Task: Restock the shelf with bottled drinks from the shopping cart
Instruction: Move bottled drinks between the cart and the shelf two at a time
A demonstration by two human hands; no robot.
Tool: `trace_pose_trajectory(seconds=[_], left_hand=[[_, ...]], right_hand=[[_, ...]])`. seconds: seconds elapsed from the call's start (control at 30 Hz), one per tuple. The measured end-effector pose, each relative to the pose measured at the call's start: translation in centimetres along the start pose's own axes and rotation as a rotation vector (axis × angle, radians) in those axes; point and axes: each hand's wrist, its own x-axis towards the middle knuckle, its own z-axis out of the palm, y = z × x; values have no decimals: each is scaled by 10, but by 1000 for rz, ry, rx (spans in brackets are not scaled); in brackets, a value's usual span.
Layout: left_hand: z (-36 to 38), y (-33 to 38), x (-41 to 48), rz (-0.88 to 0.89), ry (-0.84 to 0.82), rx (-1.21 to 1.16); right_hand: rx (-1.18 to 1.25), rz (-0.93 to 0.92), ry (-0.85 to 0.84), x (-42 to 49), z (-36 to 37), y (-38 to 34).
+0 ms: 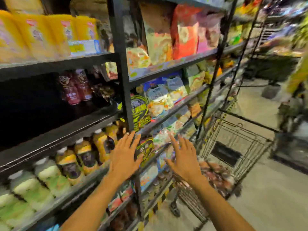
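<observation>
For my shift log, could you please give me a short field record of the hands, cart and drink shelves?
left hand: open, fingers spread, holding nothing
right hand: open, holding nothing
shopping cart: right of shelving, blurred bottles at its near end
middle shelf: red bottles toward its right end
lower shelf: yellow-labelled bottles, pale green bottles

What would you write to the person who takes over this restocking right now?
Left hand: open, holds nothing.
Right hand: open, holds nothing.
Shopping cart stands at the right; blurred reddish bottles seem to lie in its near end.
Middle shelf: a few red bottles at its right end.
Left to do: carry cart bottles to the shelf.
</observation>
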Motion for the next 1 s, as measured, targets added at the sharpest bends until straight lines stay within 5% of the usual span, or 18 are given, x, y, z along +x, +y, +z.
trace_pose_trajectory(seconds=[0.43, 1.0], left_hand=[[169, 216, 147, 332, -253, -152], [439, 310, 316, 400, -634, -339]], right_hand=[[9, 502, -53, -78, 10, 257], [75, 769, -248, 37, 136, 452]])
